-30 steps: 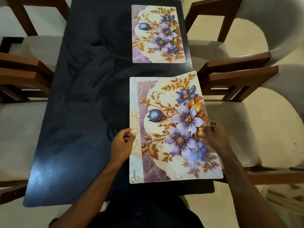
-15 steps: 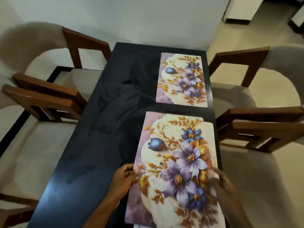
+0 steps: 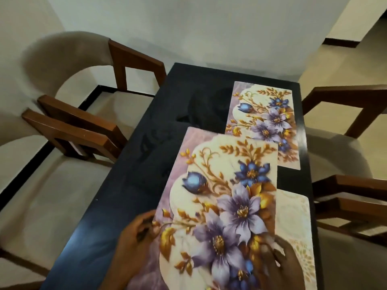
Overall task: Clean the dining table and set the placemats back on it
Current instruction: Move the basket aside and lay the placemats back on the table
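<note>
Between both hands (image 3: 134, 237), floral placemat (image 3: 219, 195)

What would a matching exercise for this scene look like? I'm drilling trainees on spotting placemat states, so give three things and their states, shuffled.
Things:
1. near flowered placemat
2. far flowered placemat
3. pale placemat

States:
A. lying flat at the far right of the dark table
B. partly covered, by the table's near right edge
C. held tilted, gripped by the left hand and right hand

Pairs: 1-C, 2-A, 3-B
</note>
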